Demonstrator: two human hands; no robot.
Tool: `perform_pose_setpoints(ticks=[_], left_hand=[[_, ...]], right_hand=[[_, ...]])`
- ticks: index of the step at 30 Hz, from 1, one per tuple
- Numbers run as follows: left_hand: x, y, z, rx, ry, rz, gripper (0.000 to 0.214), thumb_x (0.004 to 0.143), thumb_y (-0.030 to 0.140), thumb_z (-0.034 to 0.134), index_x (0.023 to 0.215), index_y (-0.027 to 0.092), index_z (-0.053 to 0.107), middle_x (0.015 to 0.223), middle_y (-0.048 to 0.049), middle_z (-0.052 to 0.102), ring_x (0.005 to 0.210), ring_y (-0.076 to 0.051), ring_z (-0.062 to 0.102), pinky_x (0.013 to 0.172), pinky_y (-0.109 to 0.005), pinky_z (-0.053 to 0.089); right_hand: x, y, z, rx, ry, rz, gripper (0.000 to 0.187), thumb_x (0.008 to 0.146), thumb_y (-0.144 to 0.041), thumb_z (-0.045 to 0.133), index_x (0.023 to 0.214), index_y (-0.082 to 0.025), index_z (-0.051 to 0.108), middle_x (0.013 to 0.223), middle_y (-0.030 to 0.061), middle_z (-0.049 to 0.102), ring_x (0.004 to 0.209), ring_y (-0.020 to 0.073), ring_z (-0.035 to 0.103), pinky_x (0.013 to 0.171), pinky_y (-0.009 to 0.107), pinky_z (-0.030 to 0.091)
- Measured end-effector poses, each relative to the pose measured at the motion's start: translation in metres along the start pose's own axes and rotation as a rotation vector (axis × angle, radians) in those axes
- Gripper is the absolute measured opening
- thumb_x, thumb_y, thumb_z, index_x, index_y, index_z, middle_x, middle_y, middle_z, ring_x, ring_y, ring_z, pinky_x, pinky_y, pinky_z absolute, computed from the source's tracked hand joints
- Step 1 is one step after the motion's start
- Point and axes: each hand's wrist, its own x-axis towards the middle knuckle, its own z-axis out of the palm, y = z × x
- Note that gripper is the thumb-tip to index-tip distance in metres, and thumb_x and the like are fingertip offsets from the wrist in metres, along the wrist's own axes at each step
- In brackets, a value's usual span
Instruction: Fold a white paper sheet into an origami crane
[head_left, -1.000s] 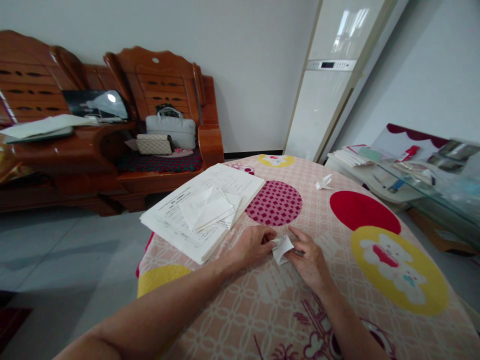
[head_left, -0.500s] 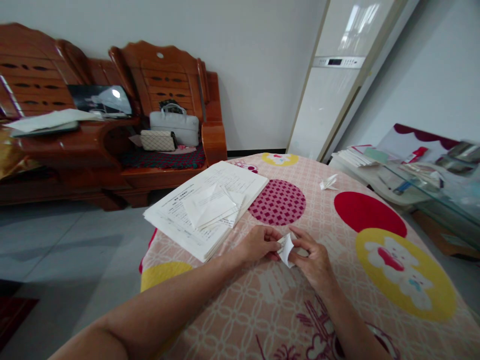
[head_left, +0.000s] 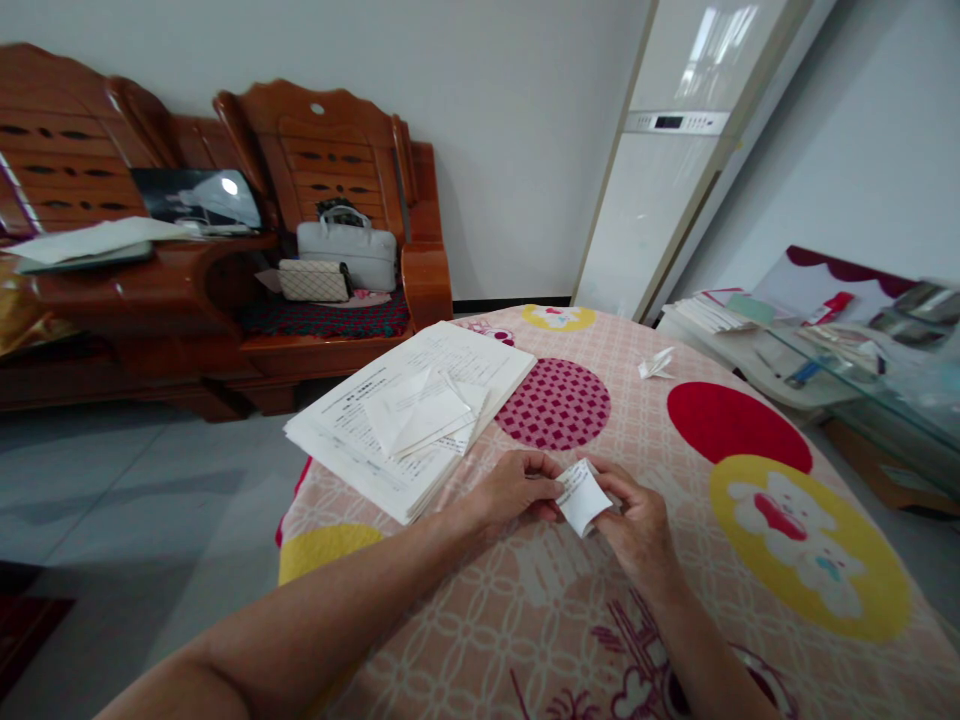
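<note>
At a bench, a person's left hand and right hand are pinching a small folded paper between them, neither hand nearer; its longer side is slanting from far left to near right.

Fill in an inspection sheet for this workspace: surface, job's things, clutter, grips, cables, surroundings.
Surface: patterned tablecloth, rounded far edge.
Job's things: small folded paper, some print showing.
Clutter: stack of printed sheets with loose folded sheets on top; white folded piece farther off.
Grips: left grip and right grip hold the small folded paper from opposite sides.
Cables: nothing seen on the tablecloth.
Surroundings: wooden seat bearing a grey handbag and quilted purse; tall white unit.
</note>
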Motion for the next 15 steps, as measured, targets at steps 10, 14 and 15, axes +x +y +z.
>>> perform_pose_setpoints(ticks=[10,14,15], left_hand=[[-0.0030,0.0062,0.0026,-0.065,0.020,-0.007,0.030,0.061,0.028,0.081,0.078,0.009,0.064,0.069,-0.0038,0.066,0.052,-0.010,0.060,0.051,-0.020,0.048],[-0.0029,0.0045,0.0027,-0.085,0.013,0.010,0.032,0.061,0.030,0.082,0.078,0.009,0.065,0.069,-0.0032,0.066,0.056,-0.010,0.060,0.053,-0.020,0.048],[-0.0023,0.0031,0.0025,-0.094,0.005,0.017,0.032,0.060,0.030,0.083,0.077,0.009,0.065,0.069,-0.0028,0.065,0.056,-0.010,0.060,0.054,-0.020,0.048]], right_hand=[[-0.0016,0.0006,-0.0010,0.092,-0.004,0.177,0.050,0.070,-0.029,0.072,0.118,-0.016,0.064,0.090,0.0066,0.074,0.079,0.0233,0.069,0.065,0.028,0.055],[-0.0016,0.0024,-0.0040,0.121,-0.147,0.312,0.018,0.074,-0.030,0.067,0.078,-0.014,0.072,0.063,0.0028,0.069,0.050,0.0156,0.060,0.045,0.024,0.047],[-0.0022,0.0026,-0.0039,0.150,-0.166,0.341,0.019,0.075,-0.032,0.065,0.074,-0.014,0.071,0.058,0.0021,0.067,0.044,0.0139,0.057,0.042,0.023,0.045]])
